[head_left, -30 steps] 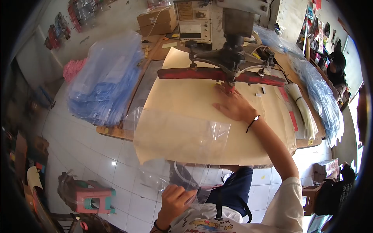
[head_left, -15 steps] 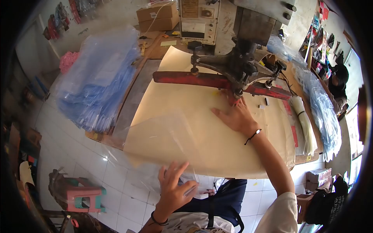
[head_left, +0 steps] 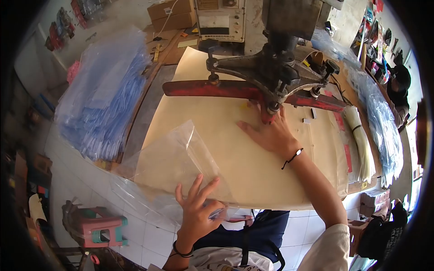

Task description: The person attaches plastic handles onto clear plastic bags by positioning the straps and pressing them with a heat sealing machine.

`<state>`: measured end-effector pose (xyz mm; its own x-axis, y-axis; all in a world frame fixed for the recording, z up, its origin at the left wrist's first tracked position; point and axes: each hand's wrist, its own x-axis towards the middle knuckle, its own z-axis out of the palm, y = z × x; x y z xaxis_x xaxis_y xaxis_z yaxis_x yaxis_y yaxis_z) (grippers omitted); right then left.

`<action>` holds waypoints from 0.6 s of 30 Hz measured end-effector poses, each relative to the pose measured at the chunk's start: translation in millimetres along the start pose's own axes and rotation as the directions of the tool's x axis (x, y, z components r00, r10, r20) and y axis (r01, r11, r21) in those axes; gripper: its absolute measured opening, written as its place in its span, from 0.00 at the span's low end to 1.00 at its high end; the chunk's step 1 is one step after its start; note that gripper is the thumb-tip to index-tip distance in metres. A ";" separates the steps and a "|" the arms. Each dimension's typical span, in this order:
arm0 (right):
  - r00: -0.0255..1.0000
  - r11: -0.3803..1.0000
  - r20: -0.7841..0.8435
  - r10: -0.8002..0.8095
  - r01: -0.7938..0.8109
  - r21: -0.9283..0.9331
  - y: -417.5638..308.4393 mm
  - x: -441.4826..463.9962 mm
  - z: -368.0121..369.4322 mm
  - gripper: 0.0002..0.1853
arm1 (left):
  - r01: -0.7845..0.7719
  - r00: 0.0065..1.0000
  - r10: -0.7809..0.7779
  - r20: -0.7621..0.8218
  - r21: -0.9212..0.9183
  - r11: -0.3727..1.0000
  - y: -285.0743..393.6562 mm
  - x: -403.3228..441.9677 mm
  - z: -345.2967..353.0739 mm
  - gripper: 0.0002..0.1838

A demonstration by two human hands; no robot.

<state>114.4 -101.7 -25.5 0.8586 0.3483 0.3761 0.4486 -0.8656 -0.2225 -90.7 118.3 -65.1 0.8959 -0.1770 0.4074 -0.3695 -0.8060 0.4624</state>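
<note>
A clear plastic sheet [head_left: 174, 153] lies over the left front of a tan sheet [head_left: 235, 167] and droops past the table's front edge. My left hand [head_left: 199, 207] grips its near edge, some fingers stretched over the film and the thumb bent in beside crumpled plastic. My right hand [head_left: 271, 133] rests flat on the tan sheet with fingers spread, holding nothing. Its fingertips are partly hidden under the red bar [head_left: 217, 89] of a dark metal press head [head_left: 253, 67]. Two small pieces, one white [head_left: 306, 121] and one dark [head_left: 313, 113], lie right of this hand.
A tall pile of bluish plastic sheets [head_left: 101, 99] stands at the left. A bundle of pale strips [head_left: 359, 140] and more plastic [head_left: 379, 126] lie at the right. Behind are a control box [head_left: 221, 22] and cartons [head_left: 172, 16]. A stool [head_left: 101, 228] stands on the floor. Another person [head_left: 400, 86] is far right.
The clear plastic sheet has shifted up and left over the tan sheet and settled flatter, with my left hand still at its edge. My right hand stays beneath the press head. The view has turned slightly.
</note>
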 end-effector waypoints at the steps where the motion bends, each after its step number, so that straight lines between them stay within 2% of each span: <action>1: 1.000 1.000 -0.001 0.002 -0.002 0.011 1.4 0.2 0.0 0.43 | 0.000 1.000 0.000 -0.004 0.001 1.000 0.2 0.7 1.6 0.09; 7: 0.999 1.000 0.042 0.030 -0.030 0.000 -0.3 0.1 -5.5 0.42 | -0.010 0.998 0.013 -0.065 0.048 0.999 1.3 0.2 7.6 0.11; 11: 0.999 0.999 0.044 0.030 -0.029 -0.040 -0.9 1.1 -5.0 0.42 | -0.015 0.998 0.016 -0.060 0.009 1.000 0.8 -0.7 6.5 0.09; 18: 0.999 0.999 -0.052 0.002 -0.005 -0.045 3.7 -1.1 4.6 0.39 | -0.012 0.999 0.011 -0.033 -0.035 0.999 0.9 -0.9 -0.4 0.08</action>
<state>116.3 -103.6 -30.8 0.8455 0.3271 0.4221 0.4331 -0.8824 -0.1838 -91.9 117.9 -64.7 0.8833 -0.1673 0.4379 -0.3886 -0.7837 0.4845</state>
